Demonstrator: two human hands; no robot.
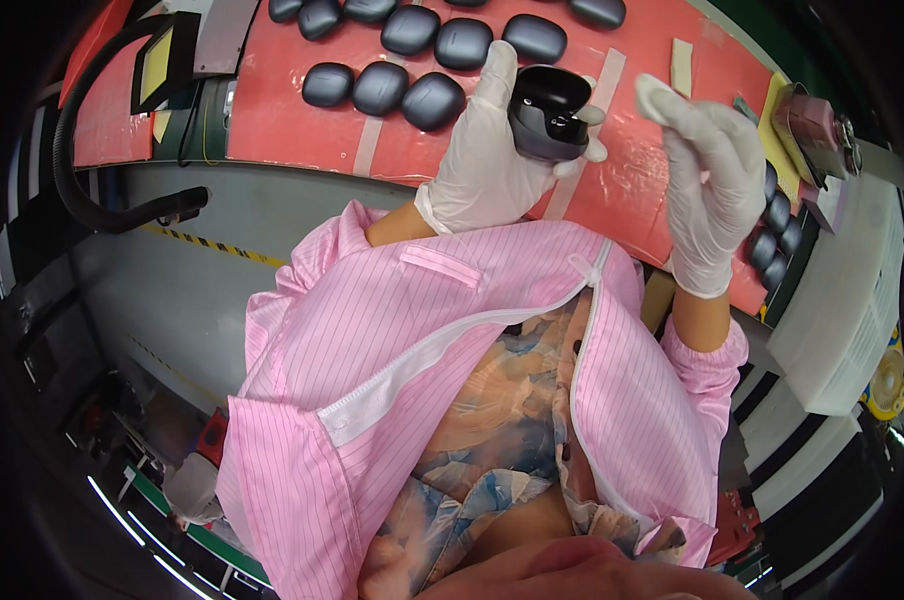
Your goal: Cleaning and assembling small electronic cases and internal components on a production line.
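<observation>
My left hand (492,160), in a white glove, is closed around an earbud charging case (549,140). The dark grey case has its lid raised, and its glossy black inside faces up. Small shiny parts show in its wells; whether they are earbuds I cannot tell. To the right, my gloved right hand (710,170) is raised over the red mat, apart from the case. Its fingers are bunched with their tips together, and what they hold, if anything, is hidden. Several closed cases (433,102) lie in rows just beyond my left hand.
A red mat (302,130) covers the curved-looking bench, with pale tape strips (367,147) on it. More dark cases (775,215) lie at the right edge. A black flexible hose (67,150) arches at left. A white ribbed box (837,300) stands at right.
</observation>
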